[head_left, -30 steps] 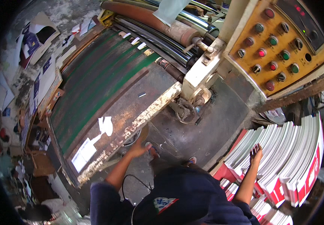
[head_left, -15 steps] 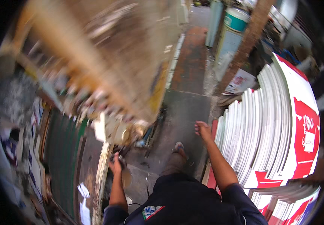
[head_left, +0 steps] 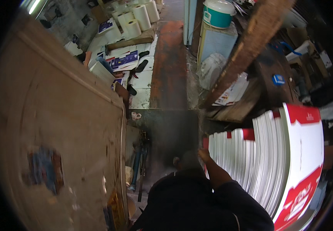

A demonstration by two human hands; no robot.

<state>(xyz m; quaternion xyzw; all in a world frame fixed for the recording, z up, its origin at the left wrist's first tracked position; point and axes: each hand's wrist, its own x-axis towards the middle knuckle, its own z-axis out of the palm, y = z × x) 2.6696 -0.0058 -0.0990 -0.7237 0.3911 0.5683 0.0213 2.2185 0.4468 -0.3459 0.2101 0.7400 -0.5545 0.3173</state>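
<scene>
Stacked sheets (head_left: 247, 165) stand right of the walkway (head_left: 169, 69), long edges running alongside it, slightly bowed; edges white, outer face red and white. Right grip (head_left: 203, 154) is beside their left side, closure indeterminable; left grip lies out of view.

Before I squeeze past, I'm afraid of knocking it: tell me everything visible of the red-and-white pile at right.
The pile looks like many thin paper or card sheets, packed tightly, their pale edges forming uneven ridges. Its broad outer face is white with red areas at both ends; red bits show along the edges. The right hand is by its left side; contact is unclear. The dark sleeve overlaps part of it, and its base is unclear.
</scene>
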